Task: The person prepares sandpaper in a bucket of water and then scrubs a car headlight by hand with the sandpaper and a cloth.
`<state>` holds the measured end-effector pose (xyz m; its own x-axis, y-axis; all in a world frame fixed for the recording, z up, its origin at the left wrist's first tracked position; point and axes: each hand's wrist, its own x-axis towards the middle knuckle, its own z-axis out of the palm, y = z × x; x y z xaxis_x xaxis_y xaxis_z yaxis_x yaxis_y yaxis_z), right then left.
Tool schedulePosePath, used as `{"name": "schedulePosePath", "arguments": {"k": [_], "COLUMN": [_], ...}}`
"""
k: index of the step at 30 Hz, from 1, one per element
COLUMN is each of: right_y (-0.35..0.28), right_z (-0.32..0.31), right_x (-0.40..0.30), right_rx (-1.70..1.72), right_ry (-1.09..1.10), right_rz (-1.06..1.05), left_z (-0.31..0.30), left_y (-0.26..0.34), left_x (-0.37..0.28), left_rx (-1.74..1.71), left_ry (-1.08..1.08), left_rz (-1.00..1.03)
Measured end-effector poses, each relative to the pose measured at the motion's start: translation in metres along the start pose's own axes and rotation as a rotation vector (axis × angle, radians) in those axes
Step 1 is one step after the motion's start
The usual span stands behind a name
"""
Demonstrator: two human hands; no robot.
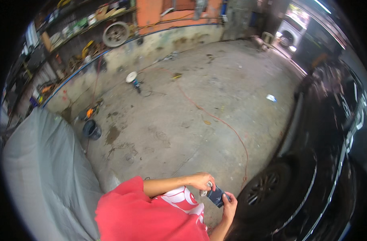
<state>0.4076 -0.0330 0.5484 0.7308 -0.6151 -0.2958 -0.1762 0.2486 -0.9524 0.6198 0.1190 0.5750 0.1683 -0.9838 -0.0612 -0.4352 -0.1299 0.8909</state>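
Note:
My left hand (202, 181) is closed around a small whitish object, perhaps a small bottle (203, 192), partly hidden by the fingers. In my right hand (230, 207) is a dark blue-grey flat piece (216, 197), like a sheet of sandpaper or a folded cloth; I cannot tell which. The thumb presses on its face. My left fingertips come close to its upper edge, and touching cannot be told. Both hands are in front of my red shirt (135, 214), near the wheel (263, 183) of a glossy black car (322, 144).
A red hose or cord (213, 116) curves over the concrete floor (171, 105). A polisher (134, 81) with a white pad stands near the low wall. A dark bucket (92, 130) is beside a grey-covered object (48, 168). Cluttered shelves (90, 27) line the far left.

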Motion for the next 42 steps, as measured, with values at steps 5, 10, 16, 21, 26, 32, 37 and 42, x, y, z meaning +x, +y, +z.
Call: {"name": "schedulePosePath", "arguments": {"k": [5,10,16,21,26,32,37,42], "right_y": [-0.027,-0.065,-0.102,-0.143,-0.209,-0.2,-0.211,-0.273], "right_z": [0.148,0.286,0.427,0.589,0.774,0.978,1.164,1.332], "right_x": [0.129,0.224,0.358,0.462,0.49,0.484,0.504,0.493], "right_rx": [-0.118,-0.221,-0.305,-0.327,-0.631,-0.616,-0.604,-0.437], "right_ry": [-0.183,-0.485,-0.717,-1.093,-1.532,-1.841,-1.792,-1.47], "right_rz": [-0.02,0.028,0.011,0.005,-0.254,-0.51,-0.47,-0.433], "left_z": [-0.141,-0.237,-0.358,-0.477,-0.543,-0.61,-0.743,-0.86], "left_y": [-0.046,-0.098,-0.183,-0.197,-0.211,-0.299,-0.367,-0.379], "left_x": [-0.058,-0.099,-0.102,-0.14,-0.205,-0.289,-0.384,-0.492], "left_rx": [-0.238,-0.276,-0.1,-0.137,-0.287,-0.409,-0.361,-0.197], "left_ry": [0.376,0.781,0.79,1.058,1.415,1.791,1.962,2.052], "left_rz": [-0.083,-0.354,-0.5,-0.621,-0.81,-0.792,-0.679,-0.845]}}
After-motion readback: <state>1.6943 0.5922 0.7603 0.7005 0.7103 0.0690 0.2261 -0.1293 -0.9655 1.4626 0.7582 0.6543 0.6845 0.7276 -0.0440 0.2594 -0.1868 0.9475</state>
